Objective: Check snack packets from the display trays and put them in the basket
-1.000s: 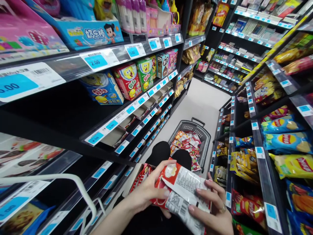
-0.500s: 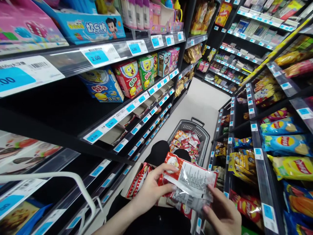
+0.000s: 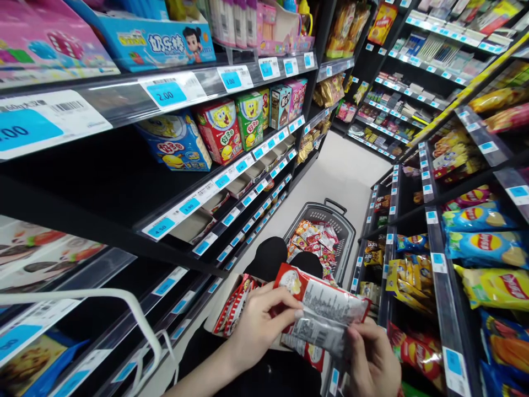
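Between my two hands is a red and silver snack packet (image 3: 322, 314), its printed back and centre seam facing up. My left hand (image 3: 264, 320) pinches the seam near the packet's left part with thumb and fingers. My right hand (image 3: 370, 353) grips the lower right end. Below the packet, on my lap, sits an open cardboard box (image 3: 215, 314) with red and white striped packets (image 3: 235, 309) in it. Another red packet (image 3: 308, 353) shows under the held one, partly covered.
A grey shopping basket (image 3: 349, 237) filled with small snack packets (image 3: 309, 237) stands on the aisle floor past my knees. Shelves with boxed snacks (image 3: 219, 132) rise at the left, chip bags (image 3: 487, 248) at the right. A white curved rail (image 3: 136, 309) is at lower left.
My left hand has shifted its grip onto the packet's centre seam, pinching it. The packet has tilted and flattened, and my right hand has closed in a little at its end.
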### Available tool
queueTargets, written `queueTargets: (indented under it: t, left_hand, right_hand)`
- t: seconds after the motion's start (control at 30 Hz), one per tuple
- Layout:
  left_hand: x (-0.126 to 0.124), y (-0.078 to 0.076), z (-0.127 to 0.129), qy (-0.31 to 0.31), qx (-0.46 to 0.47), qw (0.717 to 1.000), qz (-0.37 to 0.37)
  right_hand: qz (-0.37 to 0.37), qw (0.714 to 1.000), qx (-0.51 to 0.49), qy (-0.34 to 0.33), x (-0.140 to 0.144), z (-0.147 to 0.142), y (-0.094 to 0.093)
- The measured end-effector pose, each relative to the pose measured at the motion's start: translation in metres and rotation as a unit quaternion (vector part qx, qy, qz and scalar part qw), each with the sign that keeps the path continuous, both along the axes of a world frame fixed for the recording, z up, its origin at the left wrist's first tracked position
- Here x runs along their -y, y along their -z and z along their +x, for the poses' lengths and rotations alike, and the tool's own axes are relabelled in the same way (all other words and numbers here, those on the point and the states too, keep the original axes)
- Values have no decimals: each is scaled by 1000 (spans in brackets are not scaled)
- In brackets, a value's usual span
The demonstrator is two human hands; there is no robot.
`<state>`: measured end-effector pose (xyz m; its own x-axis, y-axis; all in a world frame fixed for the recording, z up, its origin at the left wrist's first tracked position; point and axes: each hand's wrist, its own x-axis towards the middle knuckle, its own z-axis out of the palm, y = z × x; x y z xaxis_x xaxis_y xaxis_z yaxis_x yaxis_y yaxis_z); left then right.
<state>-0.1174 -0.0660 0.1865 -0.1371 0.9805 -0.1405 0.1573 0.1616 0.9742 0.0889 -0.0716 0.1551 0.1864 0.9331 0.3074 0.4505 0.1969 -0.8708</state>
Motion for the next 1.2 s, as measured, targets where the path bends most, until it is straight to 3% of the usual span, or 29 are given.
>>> queueTargets:
  t: [0.13, 0.33, 0.4, 0.47, 0.53, 0.57, 0.63, 0.7, 0.77, 0.87, 0.93, 1.03, 1.2]
  left_hand:
    - [-11, -4, -2, 1, 57, 998, -39]
    - [-18, 12, -7, 15, 244, 965, -90]
    - [-17, 16, -12, 35, 337, 933, -122]
    - [-15, 17, -18, 84, 450, 879, -133]
    - [-14, 17, -23, 152, 530, 824, -132]
    - [-14, 17, -25, 170, 539, 814, -132]
    - [-14, 17, -25, 160, 481, 852, -130]
    - [-15, 17, -23, 131, 354, 917, -126]
    - [-16, 18, -22, 124, 205, 963, -121]
    - [-18, 16, -22, 114, -13, 990, -85]
    - [-19, 14, -22, 98, -96, 989, -60]
    - [-19, 8, -20, 95, -64, 991, -65]
    - [-19, 5, -15, 116, 157, 975, -104]
  right_hand:
    - [-86, 994, -68, -13, -8, -4, -2]
    - [-189, 965, -138, -121, -27, 26, 5]
    - [-219, 945, -194, -144, -28, 34, 4]
    - [-248, 917, -273, -153, -26, 36, 0]
    - [-267, 903, -310, -132, -23, 34, -4]
    - [-271, 905, -307, -113, -21, 32, -5]
    - [-253, 927, -267, -76, -21, 30, -5]
    - [-210, 954, -194, -91, -22, 31, -2]
    - [-166, 974, -97, -124, -24, 34, 1]
    - [-142, 981, -9, -129, -23, 34, 3]
    - [-167, 980, -43, -103, -21, 31, 2]
    - [-249, 950, -176, -73, -17, 24, 2]
    - [-317, 886, -327, -87, -16, 20, 6]
